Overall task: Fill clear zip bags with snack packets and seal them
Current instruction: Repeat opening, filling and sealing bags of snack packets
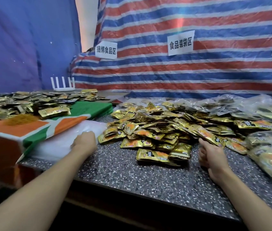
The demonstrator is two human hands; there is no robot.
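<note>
Head view, 1 frame.

- Tabletop [132, 174]: dark speckled stone, near edge running across the lower frame.
- Snack packets [157, 130]: large loose heap of gold foil packets with orange print, centre to right of the tabletop.
- Clear zip bags [60, 147]: flat, empty, whitish stack at the left of the tabletop, just beside the heap and partly tucked under a green, orange and white cloth [85, 108].
- Filled bags [268, 157]: clear bags already holding packets, lying at the right edge and behind the heap.
- Left hand [84, 140]: rests on top of the zip bag stack, back of hand up. Grip: fingers bent down onto the plastic, tips hidden; cannot tell whether it pinches a bag.
- Right hand [212, 155]: low over the tabletop at the near right side of the heap. Grip: fingers reach forward to the edge of 1 gold packet [208, 136]; cannot tell whether they hold it.
- On the cloth: a second spread of packets [31, 100] and a small heap of fine orange-yellow strands [21, 119].
- Behind: white pronged rack [62, 84], striped tarp [182, 72] with 3 paper signs, the middle sign [180, 42] above the heap.
</note>
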